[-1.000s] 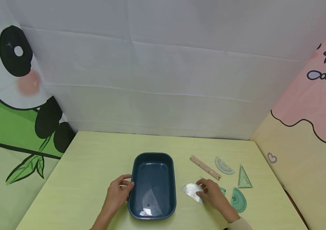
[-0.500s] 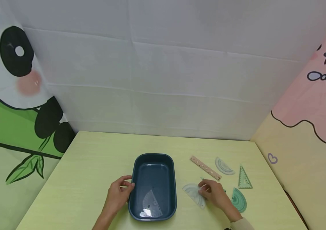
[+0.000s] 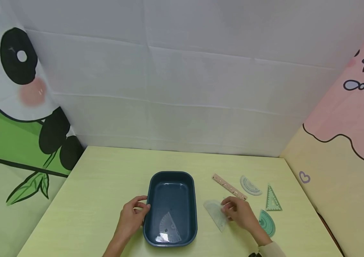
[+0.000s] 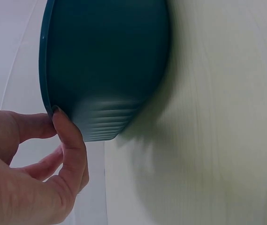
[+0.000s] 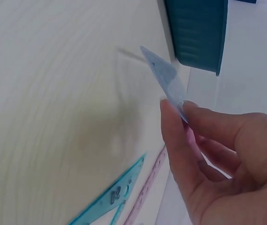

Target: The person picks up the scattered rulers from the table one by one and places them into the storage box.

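Observation:
A dark blue plastic bin [image 3: 170, 191] stands on the table, its near-left rim pinched by my left hand [image 3: 131, 217]. In the left wrist view, thumb and finger [image 4: 70, 136] meet at the rim of the bin [image 4: 107, 56]. One clear protractor [image 3: 169, 228] lies inside the bin. My right hand [image 3: 240, 214], to the right of the bin, holds another clear protractor [image 3: 215, 215] by its edge. The right wrist view shows this protractor [image 5: 164, 75] tilted and raised off the table, between thumb and fingertips. Below that hand lies a teal set square [image 5: 112, 197], mostly hidden in the head view.
Right of the bin lie a wooden-looking ruler [image 3: 229, 186], a pale protractor [image 3: 250, 185], a green set square [image 3: 273, 199] and a green protractor [image 3: 267, 223]. A white cloth wall [image 3: 182, 117] stands behind the table [image 3: 104, 171], with printed side walls left and right.
The clear protractor in my right hand has changed its tilt, and its bright glare has gone. My right hand has shifted slightly to the right; the left hand stays on the bin.

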`<state>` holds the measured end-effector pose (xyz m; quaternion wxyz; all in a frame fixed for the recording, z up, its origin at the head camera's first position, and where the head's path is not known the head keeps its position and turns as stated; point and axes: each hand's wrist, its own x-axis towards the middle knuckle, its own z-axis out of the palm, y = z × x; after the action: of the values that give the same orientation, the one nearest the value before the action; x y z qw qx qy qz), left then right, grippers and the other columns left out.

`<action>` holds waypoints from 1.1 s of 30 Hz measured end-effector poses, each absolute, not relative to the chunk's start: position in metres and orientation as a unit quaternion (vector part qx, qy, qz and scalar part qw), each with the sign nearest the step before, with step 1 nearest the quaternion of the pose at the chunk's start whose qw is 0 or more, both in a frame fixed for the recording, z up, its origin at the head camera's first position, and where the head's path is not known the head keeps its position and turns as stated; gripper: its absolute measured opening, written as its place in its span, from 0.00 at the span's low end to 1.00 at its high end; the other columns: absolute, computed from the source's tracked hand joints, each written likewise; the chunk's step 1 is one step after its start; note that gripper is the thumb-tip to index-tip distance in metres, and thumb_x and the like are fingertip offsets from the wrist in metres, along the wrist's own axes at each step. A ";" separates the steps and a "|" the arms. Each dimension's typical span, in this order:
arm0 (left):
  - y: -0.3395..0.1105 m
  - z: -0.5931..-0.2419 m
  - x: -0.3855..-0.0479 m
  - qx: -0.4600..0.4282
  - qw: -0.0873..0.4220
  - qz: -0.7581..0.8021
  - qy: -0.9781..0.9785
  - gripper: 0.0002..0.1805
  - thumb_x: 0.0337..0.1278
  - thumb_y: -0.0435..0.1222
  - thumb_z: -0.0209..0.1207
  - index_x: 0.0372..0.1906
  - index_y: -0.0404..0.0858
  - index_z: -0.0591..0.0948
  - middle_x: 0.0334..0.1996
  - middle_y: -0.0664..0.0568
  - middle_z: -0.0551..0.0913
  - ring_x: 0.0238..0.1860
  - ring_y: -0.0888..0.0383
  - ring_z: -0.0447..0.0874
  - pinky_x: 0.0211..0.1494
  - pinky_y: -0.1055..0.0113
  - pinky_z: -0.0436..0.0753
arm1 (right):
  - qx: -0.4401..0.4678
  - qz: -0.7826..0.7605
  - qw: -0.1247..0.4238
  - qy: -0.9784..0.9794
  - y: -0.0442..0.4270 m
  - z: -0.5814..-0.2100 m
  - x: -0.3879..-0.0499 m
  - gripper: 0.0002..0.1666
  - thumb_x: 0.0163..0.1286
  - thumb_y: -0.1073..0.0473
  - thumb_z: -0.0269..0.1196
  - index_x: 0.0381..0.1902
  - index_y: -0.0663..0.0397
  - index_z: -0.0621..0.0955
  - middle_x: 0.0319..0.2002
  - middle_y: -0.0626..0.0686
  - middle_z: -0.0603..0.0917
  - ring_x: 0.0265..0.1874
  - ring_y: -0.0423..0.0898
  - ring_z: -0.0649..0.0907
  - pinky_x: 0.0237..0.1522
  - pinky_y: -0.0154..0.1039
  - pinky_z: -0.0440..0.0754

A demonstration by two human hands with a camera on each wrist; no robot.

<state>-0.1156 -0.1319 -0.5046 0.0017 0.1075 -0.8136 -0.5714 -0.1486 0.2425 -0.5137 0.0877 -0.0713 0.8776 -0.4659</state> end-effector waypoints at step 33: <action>-0.130 -0.501 -0.114 0.118 -0.002 -0.559 -0.821 0.19 0.66 0.31 0.64 0.60 0.31 0.80 0.36 0.46 0.83 0.26 0.56 0.79 0.24 0.63 0.81 | -0.091 -0.543 0.084 0.830 0.216 -0.462 -0.159 0.13 0.68 0.70 0.67 0.49 0.71 0.81 0.37 0.58 0.85 0.33 0.51 0.88 0.31 0.39 0.87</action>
<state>-0.1142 -0.1300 -0.5011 -0.0021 0.1178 -0.8208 -0.5589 -0.1592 0.2156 -0.4622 0.0842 -0.0913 0.8302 -0.5434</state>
